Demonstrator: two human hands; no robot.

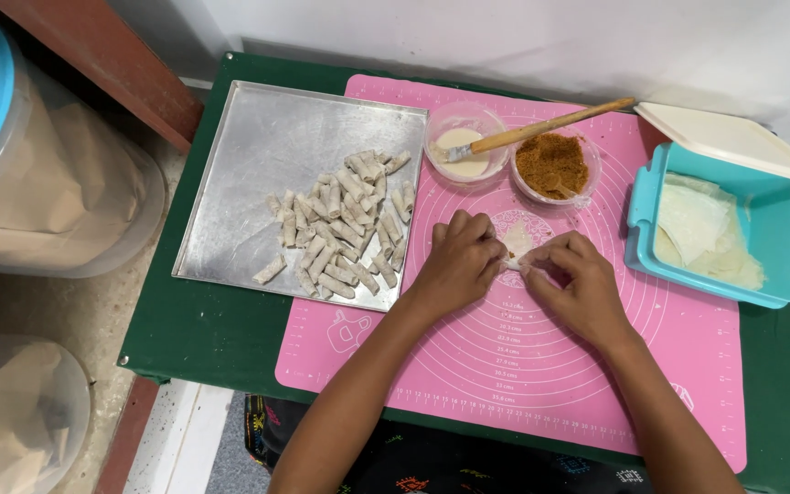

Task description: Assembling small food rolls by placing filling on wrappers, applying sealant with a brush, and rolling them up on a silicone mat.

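Observation:
My left hand (460, 256) and my right hand (572, 279) meet over a small pale pastry wrapper (517, 242) on the pink silicone mat (550, 366). Both hands pinch its edges with curled fingers, and part of the wrapper is hidden under them. Just beyond sit a small bowl of brown crumbly filling (552, 166) and a small bowl of white paste (464, 146) with a wooden-handled brush (541, 128) resting in it. Left of the hands, a metal tray (240, 183) carries several small rolled pastries (345, 224).
A turquoise box (779, 238) with stacked pale wrappers stands at the right, its cream lid (733, 139) leaning on the far rim. The green table (203, 329) ends at the left; large plastic containers (57, 174) stand on the floor there.

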